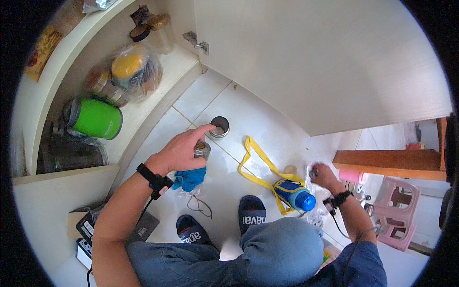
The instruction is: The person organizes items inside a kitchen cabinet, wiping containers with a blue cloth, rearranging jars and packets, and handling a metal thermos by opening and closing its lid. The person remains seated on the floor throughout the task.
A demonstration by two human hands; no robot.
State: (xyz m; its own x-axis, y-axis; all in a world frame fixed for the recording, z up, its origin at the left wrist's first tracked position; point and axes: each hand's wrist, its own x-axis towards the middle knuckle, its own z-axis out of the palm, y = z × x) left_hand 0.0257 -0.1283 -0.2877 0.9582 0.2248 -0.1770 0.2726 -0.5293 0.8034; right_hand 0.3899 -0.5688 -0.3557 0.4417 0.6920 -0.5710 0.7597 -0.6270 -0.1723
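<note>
My left hand (183, 149) reaches across the floor with thumb and index finger apart. Between them shows a small clear jar (202, 150), partly hidden by the hand. The index fingertip is at the rim of an upright, uncovered metal container (219, 127). A blue cloth (190, 178) lies below the jar, next to clear plastic. At the right, my right hand (323, 176) is closed around a small dark object (313, 174), blurred, beside clear plastic wrap. Between my hands lies a blue bottle (296, 196) with a yellow strap (247, 158).
An open cabinet shelf (172, 75) holds a green container (96, 118), bagged jars (136, 70) and a lidded jar (161, 36). The cabinet door (304, 64) spans the upper right. Pink stools (396, 211) and a wooden beam (387, 163) stand right; boxes (86, 226) lie lower left.
</note>
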